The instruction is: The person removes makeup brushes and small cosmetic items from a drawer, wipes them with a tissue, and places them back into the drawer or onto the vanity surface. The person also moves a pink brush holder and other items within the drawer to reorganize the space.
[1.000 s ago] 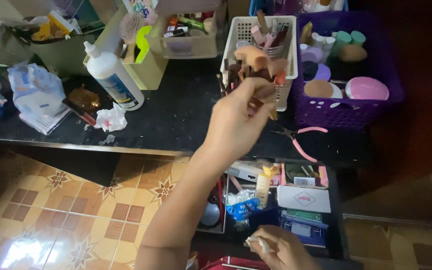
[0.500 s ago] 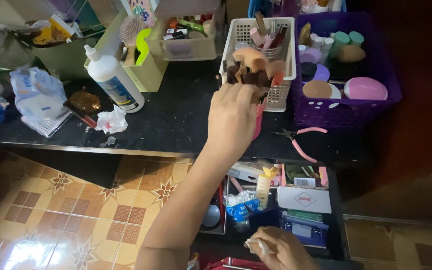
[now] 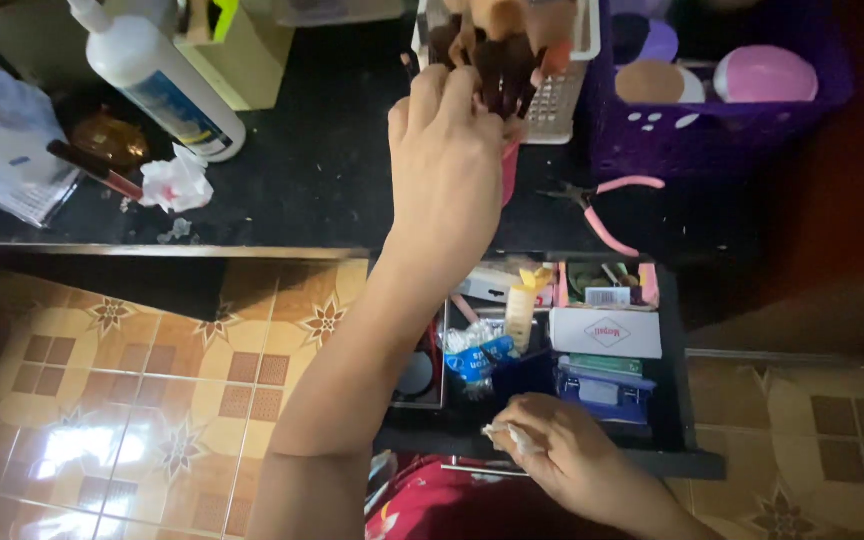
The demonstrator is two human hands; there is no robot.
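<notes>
Nearest, the right hand [image 3: 567, 455] rests at the front edge of the open drawer [image 3: 687, 440], its fingers curled shut on one small white wad [image 3: 507, 435]. In the drawer lie one white box [image 3: 605, 333], one blue box [image 3: 602, 392], one blue packet [image 3: 477, 358] and one yellow tube [image 3: 521, 312].

Farther out, the left hand [image 3: 447, 165] reaches over the black counter [image 3: 322, 170], fingers closed round a bunch of makeup brushes [image 3: 497, 50]; their number cannot be told. The bristles are dark brown and tan, the tips upward, the bunch standing against one white basket [image 3: 562, 90].

Beside lie one pair of pink pliers [image 3: 602, 205], one crumpled tissue [image 3: 174, 182] and one white bottle [image 3: 157, 80]. One purple basket [image 3: 722, 130] stands at the far right.
</notes>
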